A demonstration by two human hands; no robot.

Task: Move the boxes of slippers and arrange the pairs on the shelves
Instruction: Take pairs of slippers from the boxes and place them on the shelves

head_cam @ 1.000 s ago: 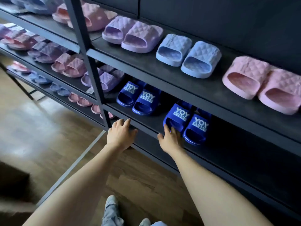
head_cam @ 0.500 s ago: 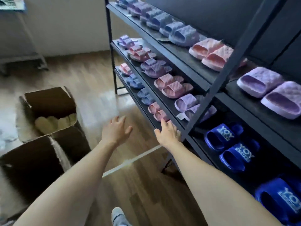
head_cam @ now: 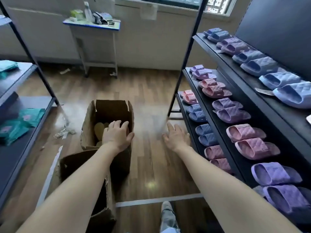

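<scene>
A wooden floor [head_cam: 148,91] runs back to a pale wall, where a small table [head_cam: 90,25] carries a clutter of bottles and packets. At far left stands a dark rack [head_cam: 10,158] with teal packets [head_cam: 25,118] lying on its shelves, and scraps of tape [head_cam: 64,132] litter the floor beside it. Nearest the person is a battered carton [head_cam: 79,163]. Just beyond it is the open cardboard box [head_cam: 107,110], with beige slippers [head_cam: 99,130] lying at the bottom.

The left hand [head_cam: 117,133] hovers over the right side of the box's mouth, fingers loosely spread and holding nothing. The right hand [head_cam: 176,137] is just as slack and empty, above bare floor just beside the lowest board of the shelves [head_cam: 188,56].

Half a second ago the box sat off to the left, the left hand was over bare floor and the right hand was at the shelf edge. Now the view has swung so the box is central.

On the right, quilted slides sit in neat pairs: blue pairs [head_cam: 286,86] on top, lilac pairs [head_cam: 230,110] and pink pairs [head_cam: 249,140] beneath.
</scene>
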